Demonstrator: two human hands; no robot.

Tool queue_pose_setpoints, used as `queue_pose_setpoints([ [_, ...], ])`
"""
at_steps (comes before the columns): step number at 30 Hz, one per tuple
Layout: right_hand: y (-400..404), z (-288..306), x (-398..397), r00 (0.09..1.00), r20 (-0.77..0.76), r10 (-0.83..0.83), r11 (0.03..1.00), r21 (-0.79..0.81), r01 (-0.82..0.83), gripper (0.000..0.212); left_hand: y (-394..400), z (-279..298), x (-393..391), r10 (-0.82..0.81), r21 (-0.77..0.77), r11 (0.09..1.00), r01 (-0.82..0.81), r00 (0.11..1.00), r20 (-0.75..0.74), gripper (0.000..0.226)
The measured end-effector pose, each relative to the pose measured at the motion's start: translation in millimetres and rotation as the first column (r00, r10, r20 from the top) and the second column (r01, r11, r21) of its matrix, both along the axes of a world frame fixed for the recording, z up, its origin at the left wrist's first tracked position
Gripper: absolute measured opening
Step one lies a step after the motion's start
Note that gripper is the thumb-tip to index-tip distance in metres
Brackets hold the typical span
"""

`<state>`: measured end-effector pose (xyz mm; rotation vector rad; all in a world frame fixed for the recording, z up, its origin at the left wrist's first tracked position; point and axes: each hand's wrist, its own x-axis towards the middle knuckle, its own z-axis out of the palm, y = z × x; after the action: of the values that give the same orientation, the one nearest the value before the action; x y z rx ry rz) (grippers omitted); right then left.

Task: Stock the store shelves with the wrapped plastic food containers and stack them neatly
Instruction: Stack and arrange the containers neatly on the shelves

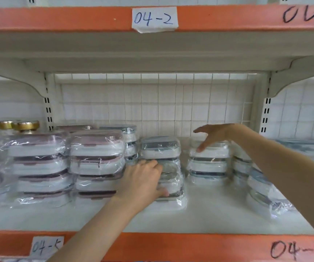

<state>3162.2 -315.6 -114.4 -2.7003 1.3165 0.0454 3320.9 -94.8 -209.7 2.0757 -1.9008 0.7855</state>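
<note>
Left hand (143, 178) clamped on middle stack (162, 148) at its left side; right hand (213, 134) spread open above right stack (209, 161), nearer it, thumb touching.

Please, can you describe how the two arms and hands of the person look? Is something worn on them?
Both are bare. The left hand and right hand wear no gloves, and no rings or watch are visible. Both forearms show uncovered up to the picture's edge, with no sleeve in view. No markings or bandages can be seen.
</note>
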Motion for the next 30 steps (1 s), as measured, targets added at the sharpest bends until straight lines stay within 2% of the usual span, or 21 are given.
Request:
queue_pose_setpoints([
  [2, -12.4, -9.9, -11.6, 0.993, -0.098, -0.067, 0.997, 0.031, 0.070, 0.100, -0.1, 3.5, -1.3, 0.006, 0.017, 1.000, -0.007, 1.000, 0.015, 0.062],
  [8, -8.6, -16.6, -9.2, 1.000, -0.023, -0.012, 0.995, -0.104, 0.010, 0.099, -1.6, 7.3, -4.7, 0.007, 0.071, 0.997, -0.008, 1.000, 0.024, 0.067],
  [10, -1.1, -4.8, -14.1, 0.999, 0.036, -0.005, 0.988, -0.156, 0.011, 0.095, 2.5, 7.3, -0.6, -0.004, 0.109, 0.994, 0.007, 1.000, -0.024, 0.073],
  [13, 17.8, 15.6, -27.1, 0.991, 0.136, -0.014, 0.972, -0.229, 0.045, 0.087, 8.1, 8.7, 11.5, -0.051, 0.136, 0.988, 0.079, 0.979, -0.198, 0.070],
  [15, 38.8, 21.5, -33.2, 0.975, 0.215, 0.063, 0.958, -0.285, 0.001, 0.077, 11.9, 10.0, 16.3, -0.105, 0.068, 0.989, 0.134, 0.939, -0.326, 0.056],
  [16, 51.3, 21.0, -33.3, 0.954, 0.266, 0.136, 0.954, -0.294, -0.054, 0.072, 13.7, 11.0, 17.4, -0.144, -0.019, 0.989, 0.147, 0.924, -0.354, 0.044],
  [19, 88.9, 7.9, -15.3, 0.852, 0.386, 0.354, 0.932, -0.225, -0.285, 0.059, 22.6, 19.6, 15.5, -0.240, -0.316, 0.941, 0.125, 0.902, -0.359, 0.010],
  [21, 101.6, -6.8, 10.0, 0.800, 0.415, 0.434, 0.901, -0.204, -0.383, 0.053, 31.2, 30.8, 11.9, -0.261, -0.418, 0.902, 0.110, 0.910, -0.323, 0.003],
  [23, 105.6, -22.1, 34.8, 0.788, 0.396, 0.471, 0.882, -0.205, -0.424, 0.050, 39.5, 41.7, 8.1, -0.243, -0.467, 0.880, 0.086, 0.926, -0.288, 0.005],
  [25, 105.3, -32.9, 48.0, 0.821, 0.307, 0.481, 0.877, -0.188, -0.443, 0.048, 44.7, 49.6, 5.8, -0.239, -0.502, 0.861, 0.083, 0.937, -0.256, 0.008],
  [27, 101.7, -33.3, 44.9, 0.847, 0.237, 0.476, 0.879, -0.115, -0.462, 0.051, 46.1, 53.8, 1.5, -0.248, -0.480, 0.872, 0.101, 0.935, -0.255, 0.009],
  [30, 91.0, -13.7, 14.2, 0.867, 0.240, 0.436, 0.898, -0.059, -0.435, 0.050, 34.0, 54.1, -11.9, -0.272, -0.408, 0.902, 0.139, 0.918, -0.287, 0.007],
])
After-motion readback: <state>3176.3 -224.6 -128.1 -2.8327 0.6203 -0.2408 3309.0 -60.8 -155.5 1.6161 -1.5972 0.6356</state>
